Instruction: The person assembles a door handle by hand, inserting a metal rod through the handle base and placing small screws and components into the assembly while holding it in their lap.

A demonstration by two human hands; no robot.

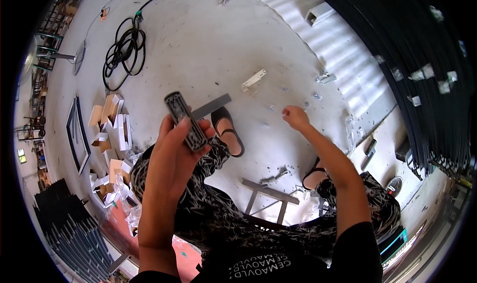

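Note:
My left hand [176, 139] is wrapped round a dark grey door handle [185, 121], held up above the floor. The hollow, ribbed back of its long rounded plate faces me, and a flat grey lever [213, 106] sticks out from behind it to the right. Over the floor to the right, my right hand [296, 118] hovers apart from the handle with its fingers curled and pressed together. Whether something small sits between those fingertips cannot be made out. Between and beyond the hands lies a pale perforated metal plate [254, 79] on the floor.
Small clear plastic bags [325, 78] lie to the right. Opened cardboard boxes [107, 129] and a black frame [78, 136] stand left, below a coiled black cable [124, 54]. Long black profiles [397, 39] are stacked at right. Grey metal bars [271, 191] lie between my legs.

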